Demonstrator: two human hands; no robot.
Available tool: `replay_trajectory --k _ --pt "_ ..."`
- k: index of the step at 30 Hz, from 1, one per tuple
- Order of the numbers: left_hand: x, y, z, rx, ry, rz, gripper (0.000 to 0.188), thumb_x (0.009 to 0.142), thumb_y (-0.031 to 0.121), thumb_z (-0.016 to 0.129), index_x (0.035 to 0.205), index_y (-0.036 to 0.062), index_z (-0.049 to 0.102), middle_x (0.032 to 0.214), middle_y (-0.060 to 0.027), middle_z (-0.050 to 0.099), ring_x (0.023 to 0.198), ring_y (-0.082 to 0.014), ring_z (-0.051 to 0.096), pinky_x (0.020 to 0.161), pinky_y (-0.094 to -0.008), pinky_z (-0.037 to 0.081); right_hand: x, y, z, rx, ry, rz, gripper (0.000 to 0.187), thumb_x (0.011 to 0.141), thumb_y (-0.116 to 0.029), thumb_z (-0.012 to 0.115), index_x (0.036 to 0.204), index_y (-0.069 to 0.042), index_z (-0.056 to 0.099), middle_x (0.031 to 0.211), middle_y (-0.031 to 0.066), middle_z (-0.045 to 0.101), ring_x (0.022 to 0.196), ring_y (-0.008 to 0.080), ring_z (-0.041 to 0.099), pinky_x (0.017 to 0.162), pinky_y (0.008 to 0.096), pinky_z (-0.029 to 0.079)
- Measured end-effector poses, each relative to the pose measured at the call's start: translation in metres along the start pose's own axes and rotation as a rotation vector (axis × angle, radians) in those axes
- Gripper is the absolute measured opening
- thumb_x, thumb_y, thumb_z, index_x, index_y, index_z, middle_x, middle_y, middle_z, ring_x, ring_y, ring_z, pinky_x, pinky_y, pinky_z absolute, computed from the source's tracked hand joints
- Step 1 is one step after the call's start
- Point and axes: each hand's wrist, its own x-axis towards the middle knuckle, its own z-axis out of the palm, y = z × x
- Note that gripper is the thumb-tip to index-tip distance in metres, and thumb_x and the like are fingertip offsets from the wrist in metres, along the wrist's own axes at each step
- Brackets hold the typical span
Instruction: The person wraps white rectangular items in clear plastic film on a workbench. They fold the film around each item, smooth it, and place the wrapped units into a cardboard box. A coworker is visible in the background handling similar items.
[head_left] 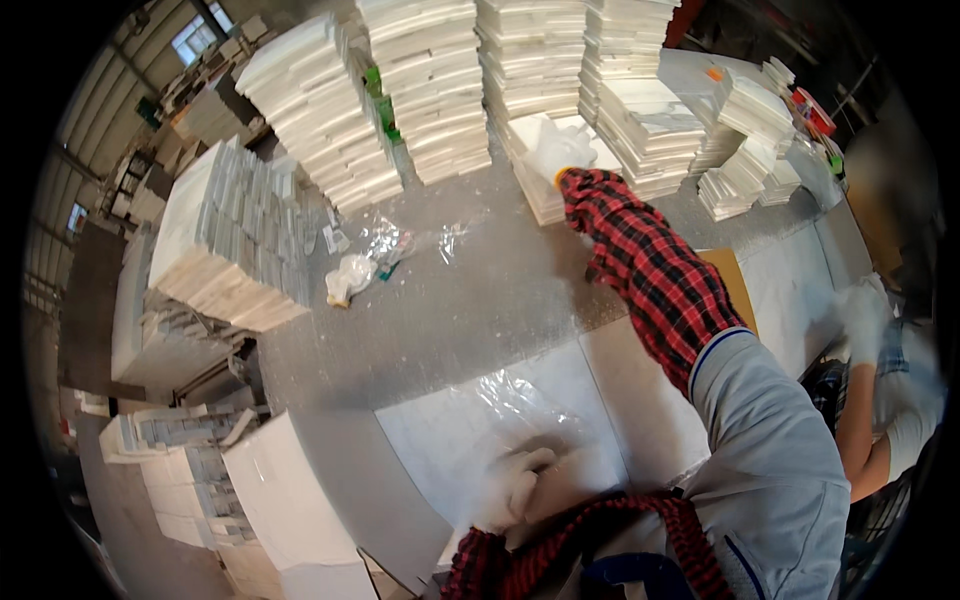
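Observation:
My right hand [562, 150], in a white glove, reaches out to a short stack of pale marble-like slabs [540, 200] and rests on its top. Its fingers are smeared by motion against the white slabs, so their grip is unclear. Close to my body, my left hand [508, 492] is also gloved and slightly blurred. Its fingers curl over the pale surface of a white box or sheet [470, 410]; whatever they hold, if anything, is hidden. Clear plastic film [515, 395] lies just beyond it.
Tall slab stacks [425, 90] line the table's far side, with another stack [225, 235] at left. A crumpled white glove [350, 278] and plastic scraps lie on the grey tabletop [450, 300]. At right, a co-worker's gloved hand [865, 315] is close by. A red container [815, 112] stands far right.

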Motion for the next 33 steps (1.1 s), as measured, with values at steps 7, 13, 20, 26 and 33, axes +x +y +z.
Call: replay_trajectory --k 7,13,20,26,33 --pt "-0.010 -0.049 0.028 -0.139 0.025 -0.681 0.038 0.105 0.029 0.060 0.133 0.0052 0.070 0.135 -0.0170 0.070 0.127 -0.0295 0.065 0.113 -0.0403 0.047 -0.084 0.079 -0.041 0.715 -0.045 -0.570 0.084 0.087 -0.053 0.078 0.155 -0.010 0.052 0.121 0.0212 0.074 0.118 0.0380 0.068 0.112 0.0441 0.047" --pt "-0.022 -0.036 0.011 -0.013 -0.030 -0.117 0.048 0.109 0.030 0.046 0.138 -0.0041 0.063 0.133 -0.0220 0.070 0.124 -0.0311 0.067 0.108 -0.0390 0.050 -0.335 0.162 -0.090 0.450 -0.288 -1.125 0.080 0.082 -0.029 0.086 0.153 -0.009 0.055 0.144 0.0149 0.059 0.129 0.0305 0.059 0.110 0.0457 0.047" --pt "-0.014 -0.022 0.006 -0.689 -0.085 -0.460 0.090 0.111 0.067 0.014 0.156 -0.0057 0.043 0.152 -0.0223 0.057 0.143 -0.0279 0.052 0.122 -0.0395 0.039 -0.442 0.166 -0.055 0.467 -0.455 -1.208 0.046 0.077 -0.021 0.077 0.120 -0.014 0.066 0.117 0.0153 0.063 0.109 0.0403 0.062 0.093 0.0504 0.051" --pt "-0.012 -0.023 0.007 -0.800 -0.077 -0.468 0.087 0.112 0.065 0.017 0.156 -0.0055 0.044 0.154 -0.0226 0.055 0.142 -0.0295 0.053 0.122 -0.0409 0.040 -0.435 0.158 -0.026 0.328 -0.352 -1.317 0.060 0.079 -0.031 0.077 0.134 -0.015 0.061 0.130 0.0186 0.056 0.120 0.0402 0.056 0.101 0.0517 0.046" --pt "-0.027 0.021 -0.003 -0.309 -0.013 -0.220 0.082 0.090 0.043 0.074 0.156 0.0023 0.048 0.147 -0.0179 0.062 0.136 -0.0299 0.059 0.113 -0.0392 0.047 -0.431 0.159 -0.047 0.236 -0.461 -1.270 0.080 0.069 -0.032 0.087 0.141 -0.015 0.058 0.140 0.0172 0.053 0.130 0.0406 0.053 0.110 0.0514 0.044"
